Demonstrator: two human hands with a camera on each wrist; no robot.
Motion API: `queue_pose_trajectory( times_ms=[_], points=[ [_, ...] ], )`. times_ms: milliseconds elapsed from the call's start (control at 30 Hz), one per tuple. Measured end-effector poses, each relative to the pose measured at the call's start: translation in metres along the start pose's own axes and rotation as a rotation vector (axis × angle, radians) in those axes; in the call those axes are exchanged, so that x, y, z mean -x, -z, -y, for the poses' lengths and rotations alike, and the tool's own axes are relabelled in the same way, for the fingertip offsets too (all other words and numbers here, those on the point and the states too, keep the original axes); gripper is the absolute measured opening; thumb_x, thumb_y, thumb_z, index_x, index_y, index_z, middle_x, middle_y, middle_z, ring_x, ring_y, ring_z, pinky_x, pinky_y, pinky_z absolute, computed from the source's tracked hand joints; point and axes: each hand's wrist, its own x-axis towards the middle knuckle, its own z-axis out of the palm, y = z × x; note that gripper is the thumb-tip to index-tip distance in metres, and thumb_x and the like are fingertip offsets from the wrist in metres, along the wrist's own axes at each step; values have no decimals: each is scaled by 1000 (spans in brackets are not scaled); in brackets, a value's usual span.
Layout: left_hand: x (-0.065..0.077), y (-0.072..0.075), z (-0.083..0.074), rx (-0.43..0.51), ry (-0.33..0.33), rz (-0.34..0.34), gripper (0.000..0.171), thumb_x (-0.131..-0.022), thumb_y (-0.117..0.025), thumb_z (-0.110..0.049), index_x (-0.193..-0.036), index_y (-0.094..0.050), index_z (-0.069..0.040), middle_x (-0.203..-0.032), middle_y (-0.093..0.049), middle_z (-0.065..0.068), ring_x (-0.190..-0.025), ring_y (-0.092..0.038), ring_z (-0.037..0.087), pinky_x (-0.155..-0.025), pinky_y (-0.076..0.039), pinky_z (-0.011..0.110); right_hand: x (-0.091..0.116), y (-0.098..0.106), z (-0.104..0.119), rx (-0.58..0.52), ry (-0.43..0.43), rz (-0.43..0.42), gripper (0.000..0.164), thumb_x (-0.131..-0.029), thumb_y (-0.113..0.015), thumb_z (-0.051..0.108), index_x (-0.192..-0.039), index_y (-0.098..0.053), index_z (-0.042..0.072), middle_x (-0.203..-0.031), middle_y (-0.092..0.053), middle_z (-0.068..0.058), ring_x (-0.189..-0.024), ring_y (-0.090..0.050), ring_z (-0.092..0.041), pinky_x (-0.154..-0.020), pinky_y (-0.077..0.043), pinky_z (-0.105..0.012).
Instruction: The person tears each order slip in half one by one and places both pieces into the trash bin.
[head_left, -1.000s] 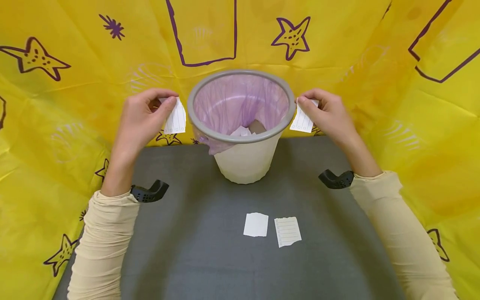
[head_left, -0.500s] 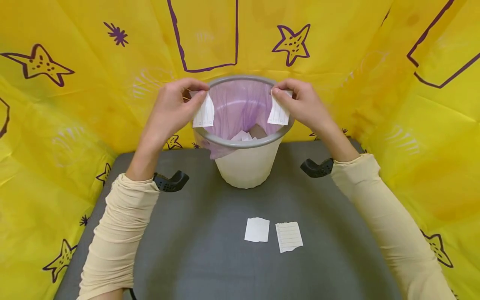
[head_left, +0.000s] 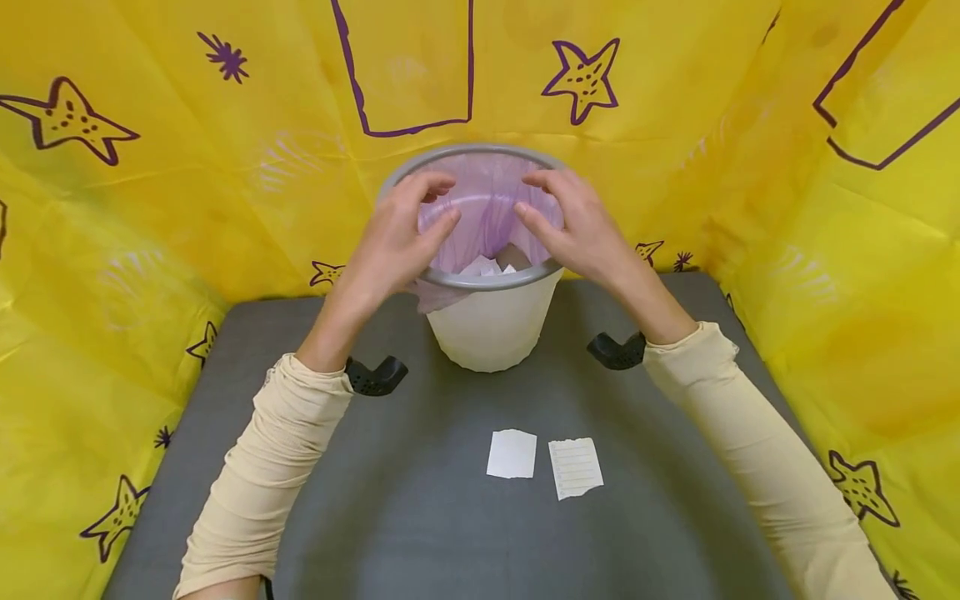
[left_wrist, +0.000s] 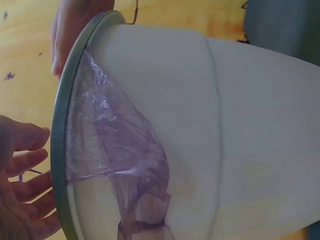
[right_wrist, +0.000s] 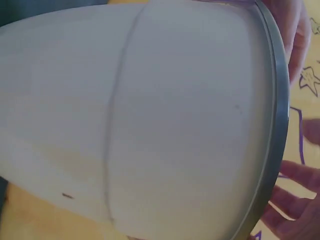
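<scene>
A white waste bin [head_left: 487, 333] with a grey rim and a thin purple liner [head_left: 487, 187] stands at the back of the table. White paper scraps [head_left: 480, 266] lie down inside it, beside a darker greyish piece. My left hand [head_left: 397, 242] hovers over the left part of the rim, thumb and fingers spread apart, holding nothing. Over the right part, my right hand [head_left: 581, 225] has its thumb and fingers parted too, with nothing between them. Both wrist views show fingers just beyond the rim. On the table lie a plain paper square [head_left: 512, 454] and a lined paper piece [head_left: 576, 468].
Yellow cloth [head_left: 450, 50] with purple starfish drawings hangs behind the bin and along both sides. A dark grey cover [head_left: 420, 517] lies over the table. In the left wrist view, a fold of liner [left_wrist: 120, 135] hangs outside the rim.
Both hands have moved inward from beside the bin to over its mouth. Each has let go of the lined paper piece it pinched. The two papers on the table stay put.
</scene>
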Motion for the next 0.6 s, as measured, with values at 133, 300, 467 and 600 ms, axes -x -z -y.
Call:
queue_pose_trajectory(
  times_ms=[133,300,467,600],
  points=[
    [1,0,-5,-66,-27,-16,40,-95,-62,-19,-130,-55,-2,-131,-59,13,-124,-51,26,-109,-39,37,6,2,1,112,-3,-3,53,-91,-62,37,-134,-55,7,-138,-53,-14,-133,-44,-32,-113,-30,-51],
    [10,-4,-13,-151,-75,-87,46,-96,-60,-30,-133,-53,-4,-139,-54,12,-134,-45,27,-116,-32,39,14,5,4,218,15,-34,60,-88,-61,46,-137,-53,12,-145,-49,-12,-136,-42,-32,-113,-28,-53],
    [50,-6,2,-218,90,-250,67,-95,-52,-52,-149,-35,-16,-160,-25,10,-146,-28,31,-119,-22,52,49,12,-9,347,14,-100,71,-86,-56,56,-143,-47,17,-155,-36,-14,-142,-31,-35,-114,-22,-57],
    [75,-6,22,-208,207,-295,79,-92,-43,-66,-154,-23,-21,-163,-13,8,-148,-21,33,-119,-17,56,74,15,-30,372,-67,-103,78,-86,-49,67,-147,-41,19,-158,-28,-15,-144,-26,-39,-114,-19,-62]
  ],
)
